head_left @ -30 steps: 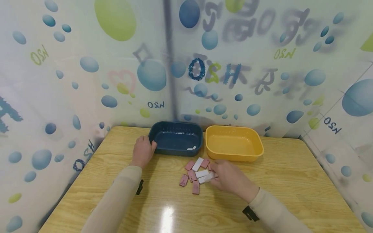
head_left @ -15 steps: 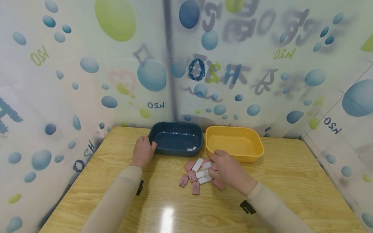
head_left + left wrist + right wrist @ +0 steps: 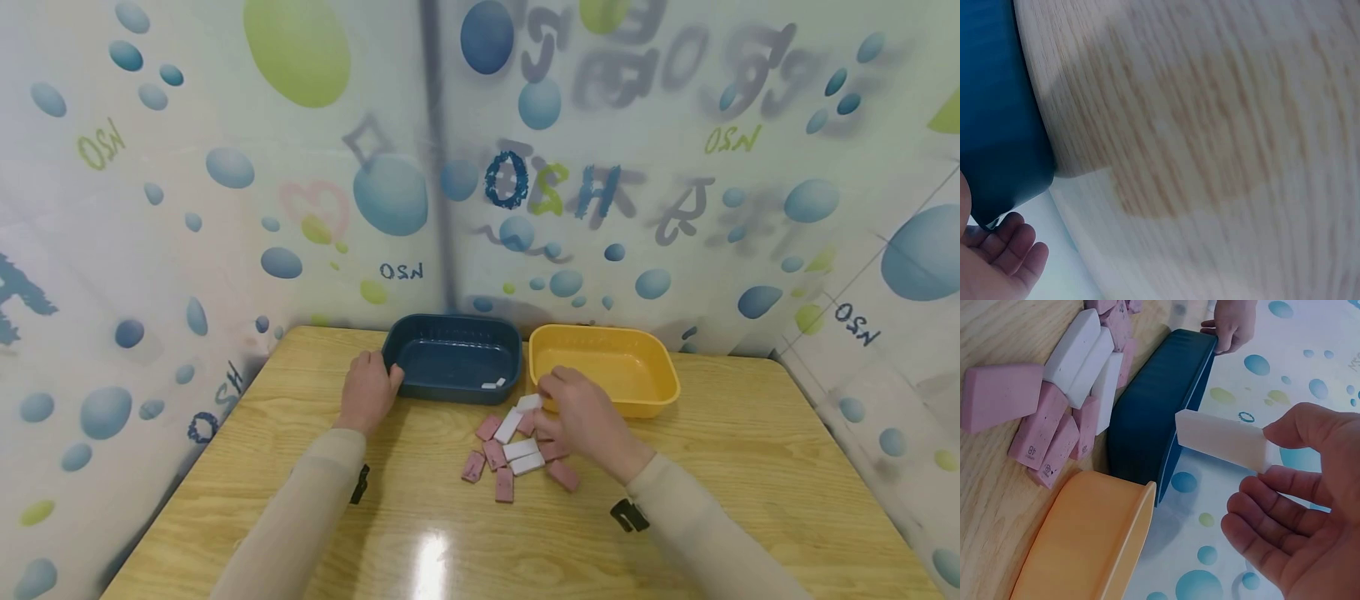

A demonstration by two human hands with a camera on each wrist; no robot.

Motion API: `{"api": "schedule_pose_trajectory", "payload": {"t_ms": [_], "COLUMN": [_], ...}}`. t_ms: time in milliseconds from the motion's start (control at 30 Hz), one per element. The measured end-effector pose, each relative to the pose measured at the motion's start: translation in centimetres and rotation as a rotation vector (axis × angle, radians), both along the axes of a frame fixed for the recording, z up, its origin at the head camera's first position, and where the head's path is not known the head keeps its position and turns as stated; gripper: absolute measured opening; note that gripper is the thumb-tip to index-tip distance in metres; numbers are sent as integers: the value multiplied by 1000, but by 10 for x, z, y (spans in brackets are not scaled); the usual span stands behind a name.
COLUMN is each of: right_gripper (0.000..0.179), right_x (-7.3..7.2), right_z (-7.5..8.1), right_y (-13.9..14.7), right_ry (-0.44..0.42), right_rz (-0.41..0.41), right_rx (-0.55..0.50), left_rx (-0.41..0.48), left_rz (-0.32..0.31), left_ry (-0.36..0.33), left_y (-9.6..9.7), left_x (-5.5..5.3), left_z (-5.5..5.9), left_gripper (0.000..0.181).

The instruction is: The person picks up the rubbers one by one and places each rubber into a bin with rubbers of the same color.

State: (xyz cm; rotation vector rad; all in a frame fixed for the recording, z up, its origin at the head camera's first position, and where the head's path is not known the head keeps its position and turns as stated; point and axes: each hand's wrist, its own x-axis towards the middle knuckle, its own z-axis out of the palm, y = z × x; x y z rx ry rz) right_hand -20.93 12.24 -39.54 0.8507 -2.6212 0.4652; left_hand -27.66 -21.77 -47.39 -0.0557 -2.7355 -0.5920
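My right hand (image 3: 588, 421) pinches a white eraser (image 3: 1222, 439) by one end between thumb and forefinger, the other fingers loosely bent. It is above the pile, in front of the gap between the two bins. My left hand (image 3: 367, 390) grips the left end of the dark blue bin (image 3: 450, 392), thumb at the rim; in the left wrist view its curled fingers (image 3: 1013, 244) show at the bin's corner. Under the right hand, several pink erasers (image 3: 504, 485) and a few white erasers (image 3: 520, 450) lie heaped on the table.
Right of the blue bin stands a yellow bin (image 3: 648, 407), close beside it. Small white pieces (image 3: 492, 383) lie in the blue bin's front right corner. Behind the wooden table (image 3: 750, 483) rises a patterned wall (image 3: 637, 208).
My right hand has lifted the white eraser from the pile and carried it away from me toward the bins, uncovering pink erasers. The left hand has stayed at the blue bin.
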Motion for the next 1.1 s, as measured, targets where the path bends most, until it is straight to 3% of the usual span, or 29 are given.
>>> {"api": "schedule_pose_trajectory", "payload": {"t_ms": [133, 433, 1100], "right_gripper": [18, 13, 16], "right_x": [-4, -16, -34], "right_z": [0, -4, -11], "right_y": [-1, -1, -6], "right_ry": [9, 116, 32], "right_rz": [-10, 27, -64], "right_rx": [-16, -89, -123], "left_rx": [0, 7, 9], "left_rz": [0, 7, 17], "left_ry": [0, -19, -19], "left_y": [-1, 0, 0], "left_x": [0, 1, -1], "left_z": [0, 1, 0], "left_gripper": [34, 36, 37]}}
